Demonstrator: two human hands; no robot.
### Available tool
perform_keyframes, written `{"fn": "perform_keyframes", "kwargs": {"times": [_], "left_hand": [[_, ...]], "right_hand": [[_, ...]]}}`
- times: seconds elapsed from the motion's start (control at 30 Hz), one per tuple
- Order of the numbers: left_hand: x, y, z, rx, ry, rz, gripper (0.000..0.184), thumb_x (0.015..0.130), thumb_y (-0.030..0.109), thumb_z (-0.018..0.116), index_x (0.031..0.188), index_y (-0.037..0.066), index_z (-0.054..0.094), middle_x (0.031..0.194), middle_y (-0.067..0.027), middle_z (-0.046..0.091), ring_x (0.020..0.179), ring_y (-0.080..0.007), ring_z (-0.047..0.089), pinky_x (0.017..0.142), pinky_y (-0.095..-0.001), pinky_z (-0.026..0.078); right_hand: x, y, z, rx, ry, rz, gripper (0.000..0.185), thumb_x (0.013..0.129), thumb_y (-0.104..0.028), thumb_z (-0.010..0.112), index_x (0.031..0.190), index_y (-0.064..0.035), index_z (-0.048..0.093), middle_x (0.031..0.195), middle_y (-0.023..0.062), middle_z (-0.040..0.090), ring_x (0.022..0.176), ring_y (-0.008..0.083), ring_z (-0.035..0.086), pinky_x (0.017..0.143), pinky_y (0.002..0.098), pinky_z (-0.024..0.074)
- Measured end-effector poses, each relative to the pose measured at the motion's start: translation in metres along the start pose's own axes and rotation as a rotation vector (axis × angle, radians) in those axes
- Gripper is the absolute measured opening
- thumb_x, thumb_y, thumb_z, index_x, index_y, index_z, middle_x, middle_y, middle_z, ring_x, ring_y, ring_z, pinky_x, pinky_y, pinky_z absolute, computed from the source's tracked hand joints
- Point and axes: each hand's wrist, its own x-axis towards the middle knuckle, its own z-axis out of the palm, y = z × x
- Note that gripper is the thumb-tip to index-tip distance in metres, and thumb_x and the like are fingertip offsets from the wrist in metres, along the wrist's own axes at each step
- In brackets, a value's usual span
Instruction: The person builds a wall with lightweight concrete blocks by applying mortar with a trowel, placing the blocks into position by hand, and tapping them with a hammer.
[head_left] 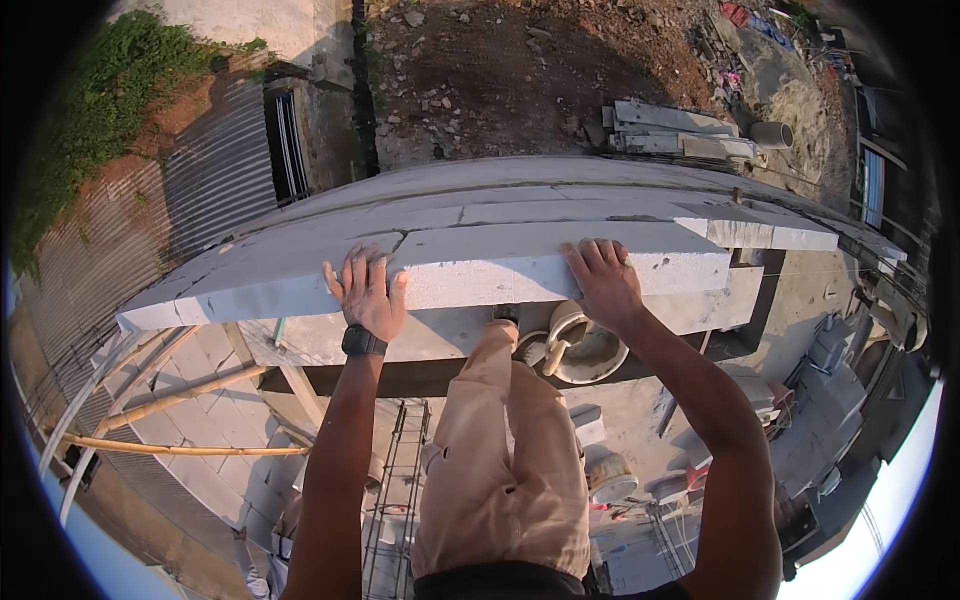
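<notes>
A long pale aerated concrete block (485,282) lies on top of the wall in front of me, with its near face in sunlight. My left hand (370,295) rests on the top edge at the block's left end, near the joint with the neighbouring block (270,295). Its fingers are spread and nothing is inside them; a dark watch (363,341) is on that wrist. Toward the block's right part, my right hand (605,282) lies over the same edge, fingers stretched across the top. Both hands look dusty.
Below the block, a bucket (612,368) of grey mix stands on a plank (440,335) beside my foot. Bamboo poles (185,398) and a rebar cage (398,460) are lower down. Beyond the wall are rubble ground (460,90) and a corrugated roof (215,155).
</notes>
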Motion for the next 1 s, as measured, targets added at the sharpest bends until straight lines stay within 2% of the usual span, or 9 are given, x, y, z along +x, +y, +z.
{"fn": "perform_keyframes", "kwargs": {"times": [0.33, 0.43, 0.5, 0.53, 0.6, 0.77, 1.0], "left_hand": [[0.0014, 0.0017, -0.0026, 0.011, -0.003, 0.012, 0.032, 0.095, 0.034, 0.055, 0.111, 0.007, 0.062, 0.128, -0.0082, 0.057, 0.129, -0.0299, 0.046, 0.116, -0.0618, 0.012], [0.0007, 0.0002, -0.0012, 0.041, 0.009, 0.014, 0.033, 0.097, 0.034, 0.052, 0.111, 0.006, 0.062, 0.128, -0.0085, 0.057, 0.129, -0.0298, 0.046, 0.116, -0.0609, 0.012], [0.0001, -0.0004, 0.0002, 0.041, 0.018, 0.020, 0.034, 0.098, 0.035, 0.050, 0.111, 0.006, 0.062, 0.129, -0.0085, 0.057, 0.129, -0.0297, 0.046, 0.116, -0.0610, 0.012], [0.0001, -0.0004, 0.0013, 0.044, 0.030, 0.022, 0.034, 0.099, 0.035, 0.049, 0.112, 0.006, 0.062, 0.129, -0.0086, 0.057, 0.129, -0.0297, 0.046, 0.116, -0.0610, 0.012], [-0.0007, -0.0009, 0.0020, 0.044, 0.028, 0.021, 0.035, 0.099, 0.036, 0.048, 0.112, 0.006, 0.062, 0.129, -0.0087, 0.057, 0.129, -0.0297, 0.046, 0.116, -0.0609, 0.012], [-0.0021, -0.0019, 0.0035, 0.066, 0.026, 0.009, 0.037, 0.099, 0.038, 0.047, 0.113, 0.006, 0.061, 0.129, -0.0087, 0.056, 0.129, -0.0297, 0.046, 0.117, -0.0609, 0.012], [-0.0014, -0.0040, 0.0043, 0.079, 0.006, -0.008, 0.035, 0.095, 0.036, 0.054, 0.115, 0.009, 0.061, 0.128, -0.0081, 0.056, 0.129, -0.0297, 0.045, 0.116, -0.0625, 0.013]], "right_hand": [[0.0045, -0.0019, -0.0021, 0.020, -0.005, 0.020, 0.065, 0.072, -0.009, 0.069, 0.134, -0.0101, 0.051, 0.113, 0.0150, 0.054, 0.107, 0.0330, 0.054, 0.095, 0.0455, 0.0436], [0.0053, -0.0006, 0.0030, 0.009, 0.014, 0.016, 0.062, 0.074, -0.009, 0.067, 0.134, -0.0102, 0.052, 0.114, 0.0151, 0.054, 0.108, 0.0332, 0.054, 0.097, 0.0463, 0.0426], [0.0061, -0.0006, 0.0038, 0.011, -0.048, 0.039, 0.081, 0.063, -0.009, 0.079, 0.137, -0.0117, 0.048, 0.124, 0.0156, 0.051, 0.117, 0.0334, 0.050, 0.100, 0.0452, 0.0414], [0.0067, -0.0002, 0.0033, 0.009, -0.047, 0.044, 0.081, 0.063, -0.009, 0.079, 0.137, -0.0117, 0.048, 0.124, 0.0156, 0.051, 0.117, 0.0334, 0.050, 0.100, 0.0452, 0.0414], [0.0074, 0.0001, 0.0015, 0.006, 0.005, 0.008, 0.056, 0.079, -0.010, 0.063, 0.134, -0.0112, 0.053, 0.116, 0.0154, 0.055, 0.108, 0.0330, 0.054, 0.098, 0.0470, 0.0430], [0.0077, -0.0001, 0.0006, -0.016, 0.009, 0.009, 0.054, 0.081, -0.011, 0.061, 0.134, -0.0121, 0.053, 0.116, 0.0148, 0.055, 0.109, 0.0325, 0.054, 0.099, 0.0458, 0.0433], [0.0089, -0.0014, 0.0018, -0.031, 0.010, 0.022, 0.054, 0.079, -0.009, 0.061, 0.133, -0.0130, 0.053, 0.115, 0.0143, 0.055, 0.109, 0.0314, 0.054, 0.097, 0.0443, 0.0437]]}}
